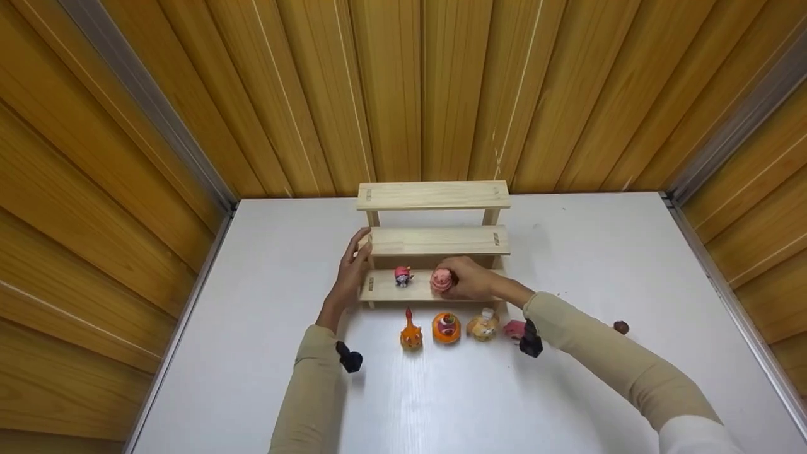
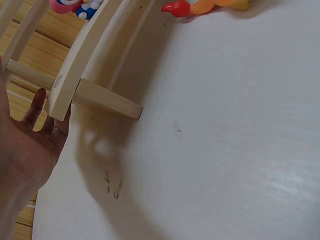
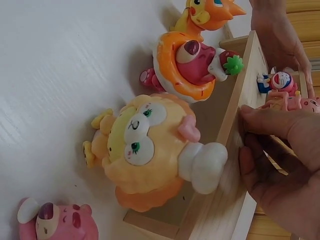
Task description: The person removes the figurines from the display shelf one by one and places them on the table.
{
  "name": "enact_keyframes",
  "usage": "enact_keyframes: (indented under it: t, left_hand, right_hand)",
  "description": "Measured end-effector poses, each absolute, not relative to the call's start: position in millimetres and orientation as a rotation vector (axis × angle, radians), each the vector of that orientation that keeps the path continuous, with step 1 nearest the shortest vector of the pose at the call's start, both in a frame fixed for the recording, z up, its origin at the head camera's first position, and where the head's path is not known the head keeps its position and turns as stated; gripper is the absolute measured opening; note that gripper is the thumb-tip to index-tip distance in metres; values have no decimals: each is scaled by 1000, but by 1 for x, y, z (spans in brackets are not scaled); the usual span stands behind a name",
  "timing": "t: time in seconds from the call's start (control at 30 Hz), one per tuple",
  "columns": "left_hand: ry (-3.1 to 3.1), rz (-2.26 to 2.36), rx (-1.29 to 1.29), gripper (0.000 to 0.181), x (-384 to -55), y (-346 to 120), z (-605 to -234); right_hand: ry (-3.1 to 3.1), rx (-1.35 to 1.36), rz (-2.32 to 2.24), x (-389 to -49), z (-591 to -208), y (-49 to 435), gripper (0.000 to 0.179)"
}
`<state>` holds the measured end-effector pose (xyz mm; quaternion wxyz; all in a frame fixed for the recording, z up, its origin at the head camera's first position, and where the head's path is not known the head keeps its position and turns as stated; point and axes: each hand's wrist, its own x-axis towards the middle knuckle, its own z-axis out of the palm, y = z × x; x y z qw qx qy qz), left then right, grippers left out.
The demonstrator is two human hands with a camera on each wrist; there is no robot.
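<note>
My right hand (image 1: pixel 470 279) holds a small pink figurine (image 1: pixel 441 280) at the lowest step of a light wooden three-step display rack (image 1: pixel 435 239). In the right wrist view the thumb partly hides this pink figurine (image 3: pixel 285 102). To its left on the same step stands a small figurine with a pink top and blue-and-white body (image 1: pixel 403 276). At the rack's left end my left hand (image 1: pixel 348 274) touches the wood with its fingers extended. The left wrist view shows that hand (image 2: pixel 32 145) beside the end of the lowest step, some fingertips behind it.
In front of the rack stand an orange figurine (image 1: pixel 411 337), a pink bear in an orange ring (image 1: pixel 446 328), a cream-and-orange figurine (image 1: pixel 484 325) and a pink bear (image 1: pixel 514 328). A small brown round thing (image 1: pixel 621 327) lies far right. Wood-panel walls (image 1: pixel 441 94) enclose the white table (image 1: pixel 265 302).
</note>
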<state>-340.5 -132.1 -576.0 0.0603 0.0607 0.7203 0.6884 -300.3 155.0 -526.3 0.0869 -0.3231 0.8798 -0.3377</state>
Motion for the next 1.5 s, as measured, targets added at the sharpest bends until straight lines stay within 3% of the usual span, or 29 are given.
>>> enact_keyframes:
  t: [0.83, 1.5]
  left_hand:
    - [2190, 2101, 217, 48, -349, -132, -577]
    - [2159, 2094, 179, 49, -352, -133, -581]
  right_hand:
    - [2596, -907, -1044, -289, -499, 188, 32]
    - [2558, -647, -1228, -262, -484, 287, 36]
